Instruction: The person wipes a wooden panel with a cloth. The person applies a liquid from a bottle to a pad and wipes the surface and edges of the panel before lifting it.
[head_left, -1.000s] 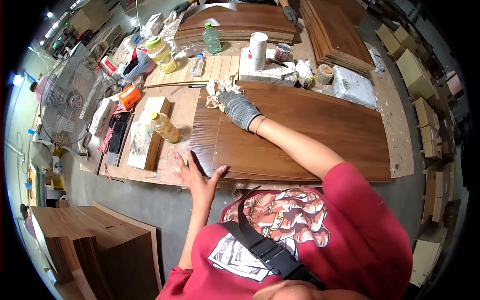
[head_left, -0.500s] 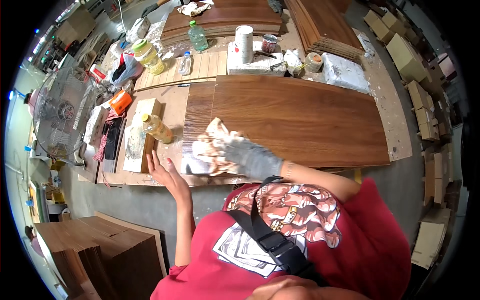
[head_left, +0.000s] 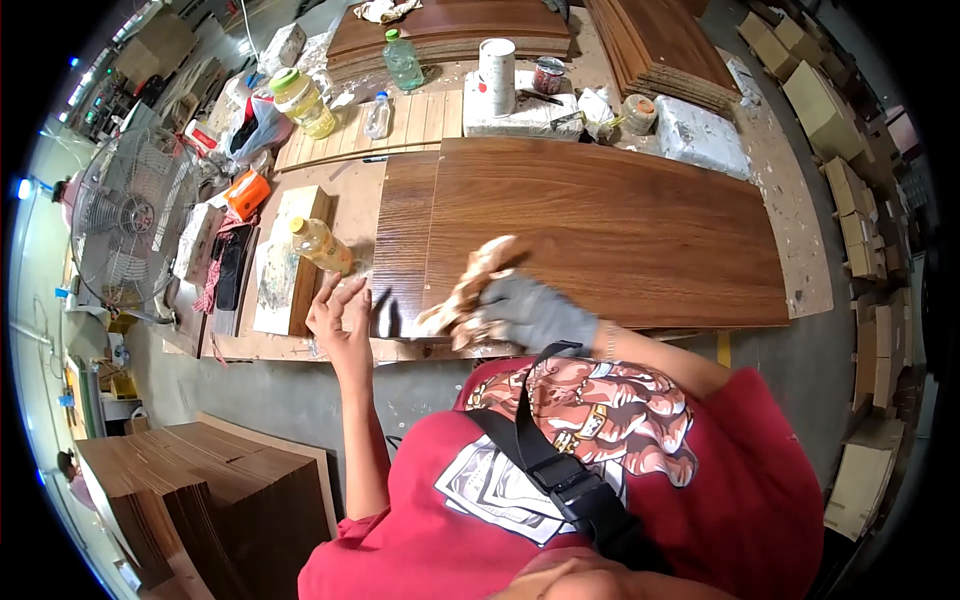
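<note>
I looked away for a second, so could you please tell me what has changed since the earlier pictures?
The gloved right hand drew the rag from the far side of the wood panel back to its near edge. The bare left hand lifted off the panel edge. Bottles and panel stayed put.

The wooden panel lies flat on the workbench, with a bottle on a board just left of it. Behind it stand a cup and jars; a fan stands far left.
</note>
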